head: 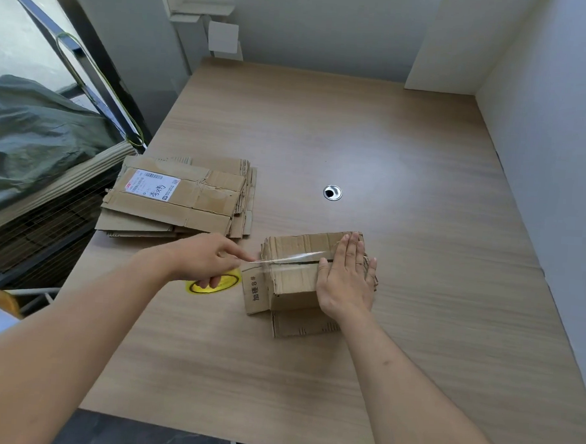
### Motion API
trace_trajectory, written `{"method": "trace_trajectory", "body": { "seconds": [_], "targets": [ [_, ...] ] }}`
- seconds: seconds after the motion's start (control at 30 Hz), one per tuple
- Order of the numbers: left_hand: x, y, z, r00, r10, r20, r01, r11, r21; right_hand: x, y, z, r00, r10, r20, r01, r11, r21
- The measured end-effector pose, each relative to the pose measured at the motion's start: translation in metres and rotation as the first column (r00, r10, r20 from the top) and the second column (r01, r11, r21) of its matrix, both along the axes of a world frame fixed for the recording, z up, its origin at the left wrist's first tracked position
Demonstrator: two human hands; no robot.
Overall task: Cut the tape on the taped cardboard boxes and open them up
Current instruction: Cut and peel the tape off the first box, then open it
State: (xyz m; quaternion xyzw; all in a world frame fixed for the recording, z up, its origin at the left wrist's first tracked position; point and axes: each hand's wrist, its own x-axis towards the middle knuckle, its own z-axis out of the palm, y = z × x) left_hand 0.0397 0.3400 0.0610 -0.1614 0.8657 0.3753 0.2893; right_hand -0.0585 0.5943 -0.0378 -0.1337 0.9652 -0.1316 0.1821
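While the right hand (346, 280) presses flat on the box (295, 273), the left hand (207, 261) pinches its tape (282, 259).

Both forearms are bare from the frame's lower edge to the wrists, with no sleeve in view. The left hand (204, 259) and right hand (346, 276) are bare too, with short, unpainted nails. The right forearm carries a few small marks.
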Motion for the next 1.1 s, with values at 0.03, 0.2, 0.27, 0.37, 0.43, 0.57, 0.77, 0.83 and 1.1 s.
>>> {"method": "trace_trajectory", "body": {
  "seconds": [0.03,0.2,0.27,0.37,0.43,0.57,0.77,0.83,1.1],
  "targets": [
    [0.004,-0.004,-0.003,1.000,0.010,-0.003,-0.010,1.000,0.005,0.000,0.000,0.001,1.000,0.002,0.000,-0.002,1.000,0.003],
    [0.008,-0.009,-0.020,0.990,0.098,-0.096,-0.103,0.994,-0.043,0.005,-0.006,0.007,0.999,-0.032,0.011,0.032,0.999,-0.003],
    [0.008,-0.010,-0.023,0.992,0.091,-0.082,-0.095,0.994,-0.048,0.005,-0.006,0.009,0.999,-0.036,0.008,0.036,0.999,-0.004],
    [0.008,-0.010,-0.029,0.993,0.110,-0.051,-0.111,0.993,-0.025,0.006,-0.006,0.009,0.999,-0.032,-0.003,0.032,0.999,0.013],
    [0.008,-0.010,-0.034,0.990,0.123,-0.069,-0.127,0.990,-0.056,0.007,-0.007,0.008,0.999,-0.032,-0.008,0.032,0.999,0.019],
    [0.009,-0.010,-0.045,0.986,0.131,-0.103,-0.144,0.981,-0.129,0.008,-0.009,0.008,1.000,-0.023,-0.015,0.024,0.999,0.041],
    [0.006,-0.001,-0.061,0.970,0.195,-0.142,-0.221,0.954,-0.202,0.006,-0.008,0.008,0.999,-0.031,-0.016,0.032,0.998,0.057],
    [0.004,0.004,-0.066,0.968,0.207,-0.145,-0.233,0.952,-0.200,0.003,-0.006,0.009,0.999,-0.031,-0.019,0.032,0.997,0.067],
    [-0.014,0.022,-0.081,0.971,0.151,-0.188,-0.202,0.935,-0.293,-0.011,-0.006,0.010,1.000,-0.020,-0.024,0.023,0.987,0.159]
  ]
}}
